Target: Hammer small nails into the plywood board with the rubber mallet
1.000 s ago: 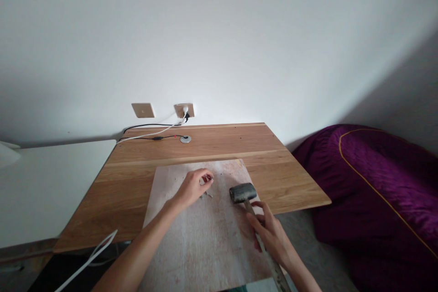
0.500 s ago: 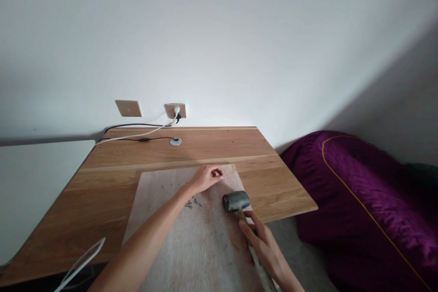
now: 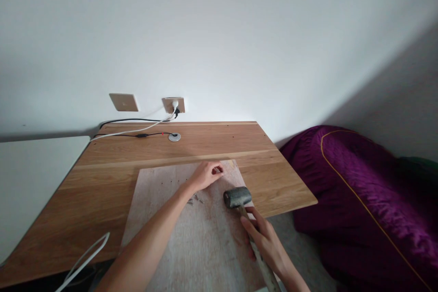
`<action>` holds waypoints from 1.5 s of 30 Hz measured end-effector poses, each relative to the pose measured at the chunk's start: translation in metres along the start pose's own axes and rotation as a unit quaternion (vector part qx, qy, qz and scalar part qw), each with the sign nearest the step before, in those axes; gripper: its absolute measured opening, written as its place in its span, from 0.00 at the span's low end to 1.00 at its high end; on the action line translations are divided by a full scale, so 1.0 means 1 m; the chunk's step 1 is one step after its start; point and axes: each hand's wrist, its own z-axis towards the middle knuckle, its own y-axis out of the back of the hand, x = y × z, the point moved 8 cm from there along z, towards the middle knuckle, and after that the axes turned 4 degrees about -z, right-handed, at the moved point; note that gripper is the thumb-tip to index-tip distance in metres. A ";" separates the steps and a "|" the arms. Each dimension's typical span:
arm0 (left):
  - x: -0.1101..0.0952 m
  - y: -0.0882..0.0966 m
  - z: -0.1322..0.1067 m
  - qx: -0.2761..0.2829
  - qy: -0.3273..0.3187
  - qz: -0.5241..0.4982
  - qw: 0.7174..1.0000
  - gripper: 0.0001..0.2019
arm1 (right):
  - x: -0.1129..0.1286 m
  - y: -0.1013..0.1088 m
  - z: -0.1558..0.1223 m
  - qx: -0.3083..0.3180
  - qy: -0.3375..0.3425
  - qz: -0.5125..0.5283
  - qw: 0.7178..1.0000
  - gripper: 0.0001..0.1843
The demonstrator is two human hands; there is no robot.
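A mallet (image 3: 237,197) is gripped by the handle in the right hand (image 3: 265,237), whose fingers are wrapped around it below the head. The mallet is positioned over the right-hand part of a pale board (image 3: 198,242); whether the board is touched by the head cannot be determined. The head is black and barrel-shaped, with grey scuffing on its surface; the handle is greyish brown and worn in appearance.

The left hand (image 3: 207,174) is placed at the far part of the board, apart from the right, with thumb and forefinger brought together. Whether anything is pinched there cannot be told.

The board is laid flat on a wood-grained table (image 3: 273,164). Its face is whitish, marked by reddish-brown staining, with a yellowish patch at the far right corner. A short row of dark dots (image 3: 171,181) is seen beyond the left forearm. Several small metal pieces (image 3: 196,197) are scattered loosely beside that forearm; their exact type cannot be made out.

On the wall, a faint mark is borne by the left-hand wall plate (image 3: 123,102), too small to be read. A white plug (image 3: 175,104) is seated in the adjacent socket plate (image 3: 166,105).
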 end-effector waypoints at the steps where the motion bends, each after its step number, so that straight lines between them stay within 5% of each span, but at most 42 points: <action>1: -0.001 0.000 0.000 0.002 0.000 0.001 1.000 0.03 | 0.000 0.000 0.000 0.001 0.003 0.000 1.000 0.29; 45: -0.003 -0.005 -0.001 0.022 -0.042 0.046 0.998 0.12 | -0.004 0.002 0.002 -0.002 0.004 -0.005 1.000 0.29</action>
